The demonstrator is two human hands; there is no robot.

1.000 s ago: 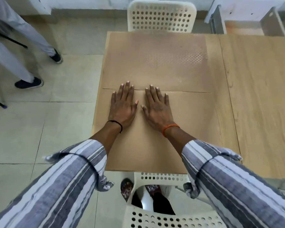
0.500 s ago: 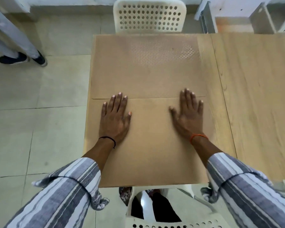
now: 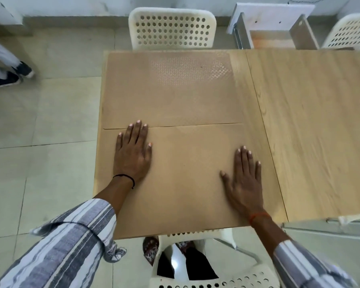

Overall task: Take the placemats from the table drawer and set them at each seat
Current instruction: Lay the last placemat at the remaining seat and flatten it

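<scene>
Two tan placemats lie flat on the wooden table (image 3: 312, 129), edge to edge. The near placemat (image 3: 185, 173) sits in front of the white chair (image 3: 212, 275) below me. The far placemat (image 3: 170, 92) lies before the white perforated chair (image 3: 172, 28) across the table. My left hand (image 3: 132, 154) rests palm down on the near mat's left part, fingertips at the seam between the mats. My right hand (image 3: 244, 179) presses flat on that mat's right edge, fingers spread. Neither hand holds anything.
An open table drawer (image 3: 272, 32) juts out at the table's far side, right of the far chair. Another white chair (image 3: 351, 32) stands at the top right. A person's feet in dark shoes (image 3: 6, 75) are on the tiled floor at left.
Both hands have slid apart across the near placemat, from side by side at its middle to its left and right parts. My right hand has also drawn back toward me.
</scene>
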